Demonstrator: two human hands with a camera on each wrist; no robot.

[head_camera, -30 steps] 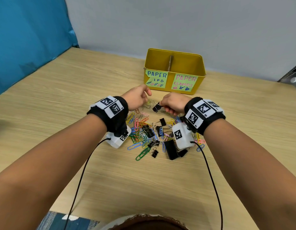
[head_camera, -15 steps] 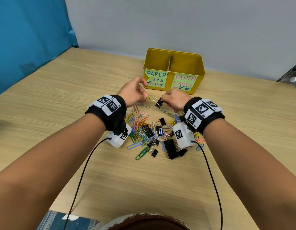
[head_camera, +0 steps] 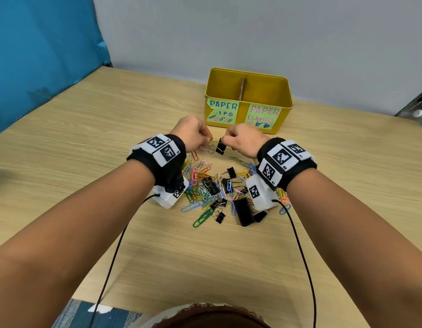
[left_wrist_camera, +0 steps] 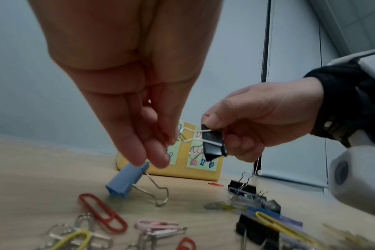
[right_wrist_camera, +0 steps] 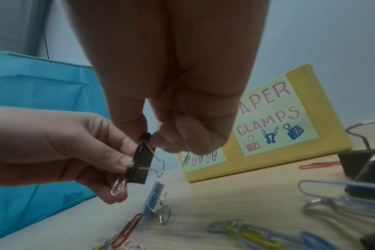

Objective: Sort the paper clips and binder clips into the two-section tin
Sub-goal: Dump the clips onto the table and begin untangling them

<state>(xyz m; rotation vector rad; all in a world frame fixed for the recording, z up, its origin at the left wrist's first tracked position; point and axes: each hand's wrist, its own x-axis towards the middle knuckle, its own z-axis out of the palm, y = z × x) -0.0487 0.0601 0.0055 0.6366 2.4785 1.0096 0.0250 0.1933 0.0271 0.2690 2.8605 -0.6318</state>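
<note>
My right hand [head_camera: 225,140] pinches a black binder clip [head_camera: 220,146] by its body, above the far edge of the pile [head_camera: 212,188] of coloured paper clips and black binder clips. My left hand [head_camera: 204,144] is right beside it. In the left wrist view my left hand [left_wrist_camera: 161,143] pinches at the end of the binder clip's [left_wrist_camera: 213,143] wire handle. The right wrist view shows a silver paper clip [right_wrist_camera: 118,185] in my left hand's fingers, against the binder clip [right_wrist_camera: 141,162]. The yellow two-section tin [head_camera: 247,98] stands just beyond, labelled for paper clips left and clamps right.
A blue binder clip [left_wrist_camera: 126,182] lies on the wooden table [head_camera: 87,138] under my hands. A large black binder clip [head_camera: 243,211] sits at the pile's near side. A blue sheet [head_camera: 39,55] hangs at the left and a grey wall behind the tin.
The black binder clip has come up a little off the pile. My left hand has closed in on it and the gap between the hands has narrowed.
</note>
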